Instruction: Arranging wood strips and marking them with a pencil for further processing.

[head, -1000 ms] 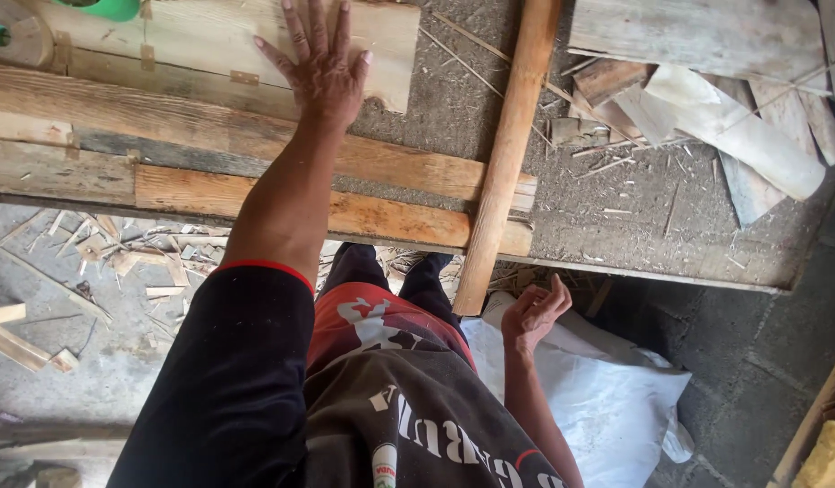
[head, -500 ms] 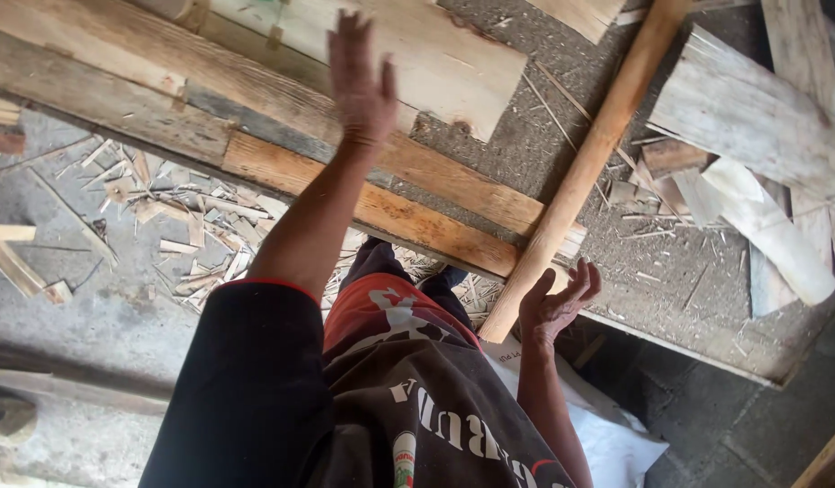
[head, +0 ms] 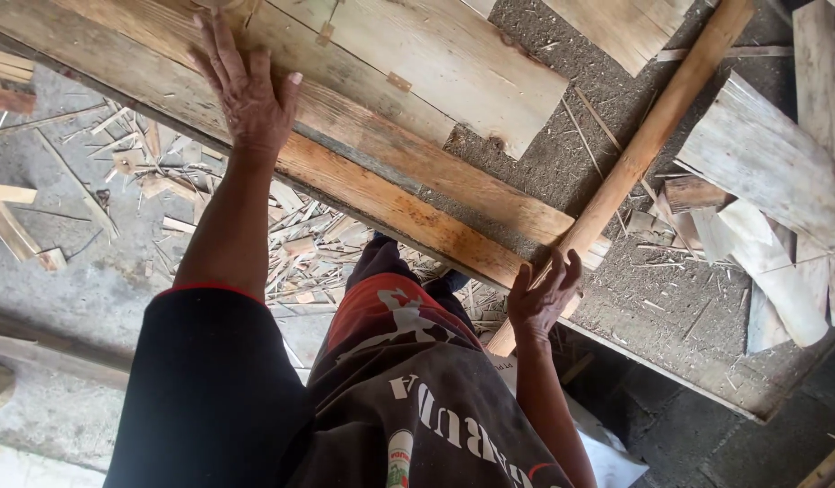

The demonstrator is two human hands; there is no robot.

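While I stand at the edge of the workbench (head: 670, 316), my left hand (head: 246, 90) lies flat, fingers spread, on the long planks (head: 381, 154) that run along the near side of the bench; it presses on the wood and grips nothing. My right hand (head: 542, 294) is well apart from the left, down at the bench's near edge, where its fingers curl around the lower end of a long wooden pole (head: 634, 154). The fingers wrap the pole from below, but I cannot tell how tightly they close on it.

The pole lies slanted across the bench, its near end jutting over the edge at my right hand and its far end running up toward the top right of the view. It crosses over the end of the long planks. Beyond the planks lies a wider pale board (head: 453, 63), one end reaching almost to the pole. The bench top around them is grey and strewn with sawdust and thin slivers.

To the right of the pole lies a heap of offcuts (head: 760, 208), pale and weathered pieces lying across one another. On the concrete floor (head: 74, 271) below my left arm, wood chips and splinters (head: 291, 235) are scattered thickly near my legs.
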